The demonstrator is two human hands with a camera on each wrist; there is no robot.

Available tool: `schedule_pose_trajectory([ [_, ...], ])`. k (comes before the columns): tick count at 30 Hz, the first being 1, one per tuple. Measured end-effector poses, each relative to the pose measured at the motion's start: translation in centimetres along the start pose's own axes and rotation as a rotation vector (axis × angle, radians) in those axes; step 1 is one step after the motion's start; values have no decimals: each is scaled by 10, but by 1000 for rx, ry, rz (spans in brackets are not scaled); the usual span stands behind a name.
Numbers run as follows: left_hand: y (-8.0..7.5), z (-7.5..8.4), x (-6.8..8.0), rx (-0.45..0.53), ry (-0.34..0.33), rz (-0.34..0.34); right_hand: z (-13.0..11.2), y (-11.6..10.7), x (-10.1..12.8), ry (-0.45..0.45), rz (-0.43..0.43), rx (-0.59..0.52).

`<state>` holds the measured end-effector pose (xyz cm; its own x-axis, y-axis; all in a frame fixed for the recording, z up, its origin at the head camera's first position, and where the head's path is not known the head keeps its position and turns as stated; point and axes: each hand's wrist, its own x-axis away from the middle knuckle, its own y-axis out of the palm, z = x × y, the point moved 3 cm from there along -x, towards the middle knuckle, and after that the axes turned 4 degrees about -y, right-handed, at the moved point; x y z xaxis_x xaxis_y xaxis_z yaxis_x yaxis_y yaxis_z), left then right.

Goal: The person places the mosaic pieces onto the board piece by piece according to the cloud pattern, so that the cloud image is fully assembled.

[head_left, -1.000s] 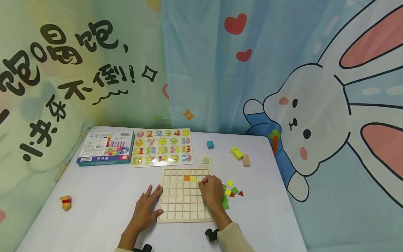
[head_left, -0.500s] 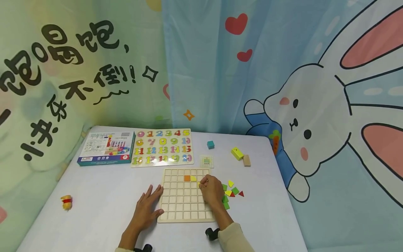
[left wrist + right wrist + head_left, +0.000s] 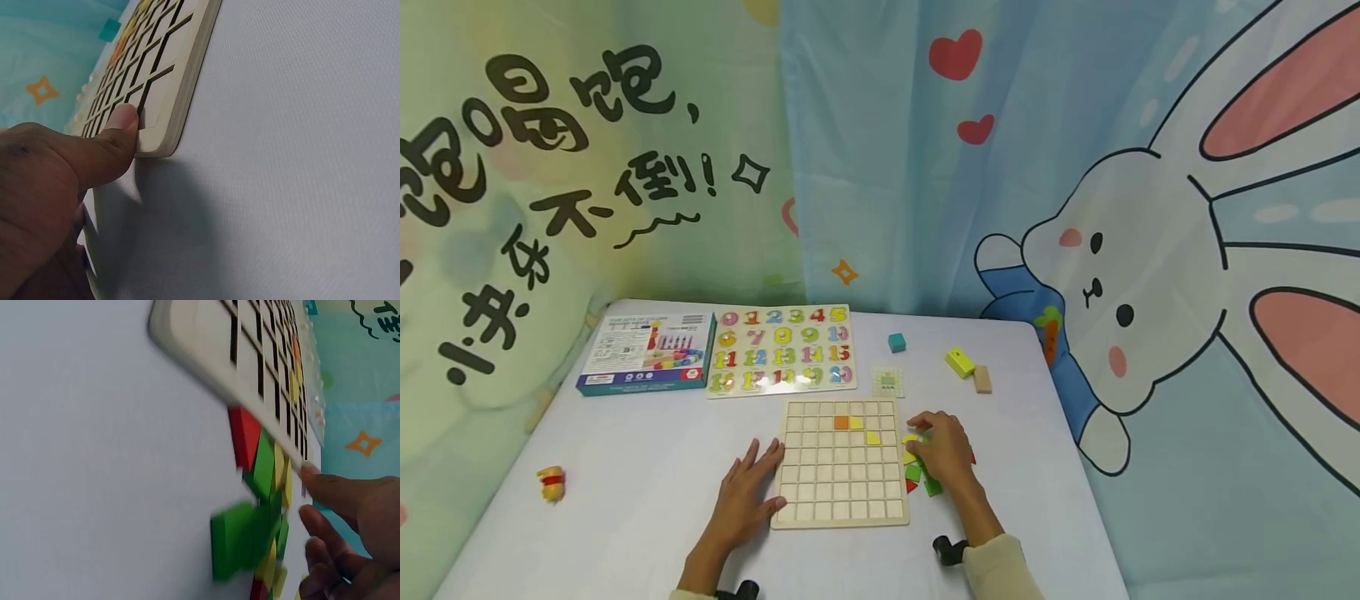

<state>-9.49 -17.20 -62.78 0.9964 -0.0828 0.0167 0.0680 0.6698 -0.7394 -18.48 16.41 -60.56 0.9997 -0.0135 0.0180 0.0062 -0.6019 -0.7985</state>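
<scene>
1. While the left hand [image 3: 747,493] lies flat on the table [image 3: 640,467] with fingers spread and relaxed, its fingertips touch the wooden grid board [image 3: 841,463] at the board's 9 o'clock edge; the left wrist view shows the thumb [image 3: 116,139] pressed against the near corner [image 3: 157,145], holding nothing.
2. Just off the board's 3 o'clock edge, the right hand [image 3: 945,451] rests over the loose coloured tiles [image 3: 920,472], fingers bent down onto them. The wrist view shows fingertips [image 3: 312,520] among the green, yellow and red pieces [image 3: 262,506], but whether one is actually pinched I cannot tell.
3. Three tiles already sit in the grid: an orange square [image 3: 841,422] and a yellow one [image 3: 855,422] in the second row toward 12 o'clock, and another yellow [image 3: 872,437] one row nearer.
4. Judging by their look, the tiles are thin, rigid painted pieces, light and smooth, likely to skid on the cloth-like tabletop. They lie overlapped, so a top piece probably lifts most easily by its exposed edge, between thumb and forefinger; the small triangles offer less to grip than the squares.
5. As for the board, it looks stiff and fairly thick with rounded corners, heavy enough to stay put, though a nudge could slide it; the flat left hand at its edge seems a sound brace.
6. Farther off toward 12 o'clock lie a number puzzle [image 3: 781,350], a box [image 3: 643,353] and a small pattern card [image 3: 888,382].
</scene>
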Motion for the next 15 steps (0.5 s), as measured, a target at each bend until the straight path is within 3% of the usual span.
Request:
schedule_pose_trajectory([
  [5, -2, 0, 0, 6, -3, -3, 5, -1, -3, -25, -66, 35],
  [15, -1, 2, 2, 4, -6, 1, 5, -1, -12, -59, -109, 78],
])
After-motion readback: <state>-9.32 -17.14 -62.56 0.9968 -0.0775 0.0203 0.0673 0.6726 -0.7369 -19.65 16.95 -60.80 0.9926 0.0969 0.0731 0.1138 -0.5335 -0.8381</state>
